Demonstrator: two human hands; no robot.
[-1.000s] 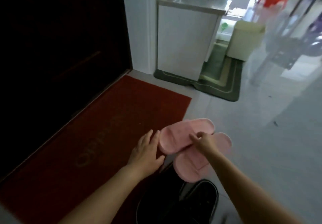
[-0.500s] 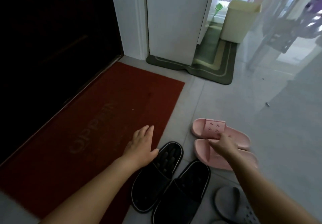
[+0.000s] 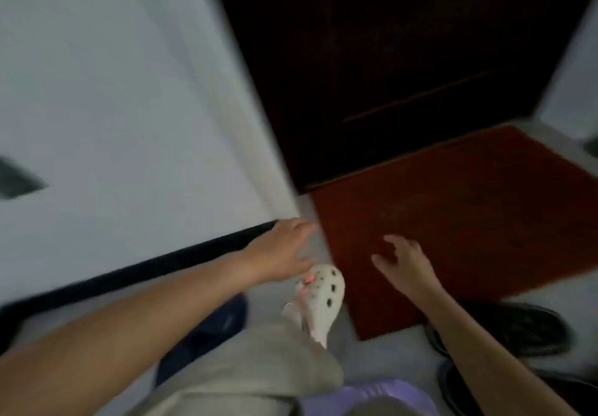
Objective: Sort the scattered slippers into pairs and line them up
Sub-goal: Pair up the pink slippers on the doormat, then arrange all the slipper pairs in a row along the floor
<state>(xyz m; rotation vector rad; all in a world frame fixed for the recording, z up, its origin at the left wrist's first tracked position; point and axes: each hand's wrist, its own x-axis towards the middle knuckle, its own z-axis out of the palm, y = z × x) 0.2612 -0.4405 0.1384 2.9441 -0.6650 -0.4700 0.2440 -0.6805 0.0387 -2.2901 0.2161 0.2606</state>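
The view is blurred by motion. My left hand (image 3: 284, 250) is open and empty, reaching over the floor near the wall's black skirting. My right hand (image 3: 401, 262) hovers open and empty over the red doormat (image 3: 453, 221). A dark blue slipper (image 3: 207, 331) lies on the floor under my left forearm. Two black slippers (image 3: 524, 328) lie at the right, by the mat's near edge, partly hidden by my right arm. A white clog with holes (image 3: 323, 299) is on my own foot, below a beige trouser leg. The pink slippers are out of view.
A white wall (image 3: 129, 108) with a black skirting board (image 3: 145, 266) fills the left. The dark door (image 3: 404, 59) stands behind the mat. Pale floor tiles (image 3: 388, 357) show between the mat and my leg. Purple cloth (image 3: 372, 396) is at the bottom.
My right hand let go of the pink slippers, which lay side by side on the floor. The view then swung left to the wall, and both hands now reach out empty.
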